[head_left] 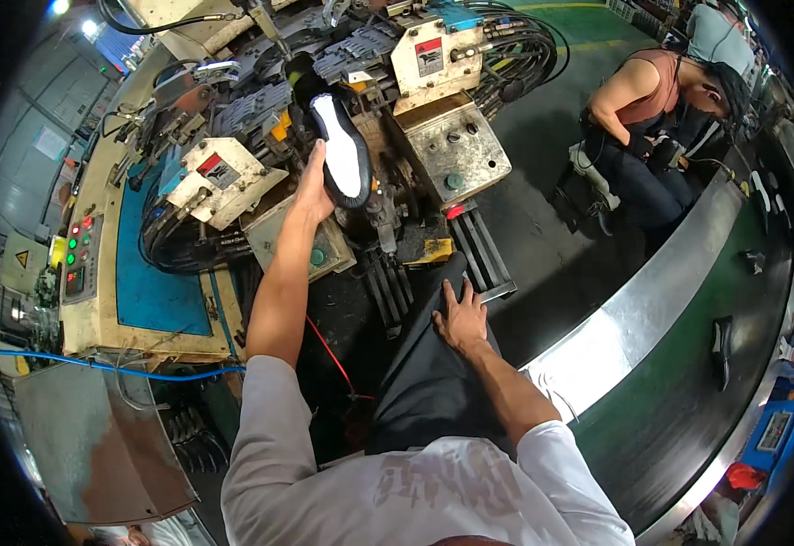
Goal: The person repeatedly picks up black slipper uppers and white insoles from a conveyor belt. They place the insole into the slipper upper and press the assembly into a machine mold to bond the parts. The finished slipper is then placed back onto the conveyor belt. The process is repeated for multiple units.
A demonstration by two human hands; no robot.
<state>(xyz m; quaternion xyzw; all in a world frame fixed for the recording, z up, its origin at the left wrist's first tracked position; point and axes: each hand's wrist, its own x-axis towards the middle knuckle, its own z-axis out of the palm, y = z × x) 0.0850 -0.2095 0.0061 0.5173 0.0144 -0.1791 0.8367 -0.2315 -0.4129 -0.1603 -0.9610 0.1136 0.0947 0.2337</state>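
My left hand (313, 189) is closed around the near end of a black shoe upper (341, 153), whose white underside faces up toward me. The shoe's far end meets a dark clamp area in the middle of the machine (420, 68); whether it is fixed there I cannot tell. On my dark-trousered knee lies my right hand (463, 314), its fingers spread and holding nothing.
Grimy control boxes (452, 155) with buttons flank the shoe. A lit button panel (79, 255) stands at left. To the right runs a green conveyor belt (661, 391) with a dark shoe (721, 353) on it. Beyond, a seated person (643, 118) bends over work.
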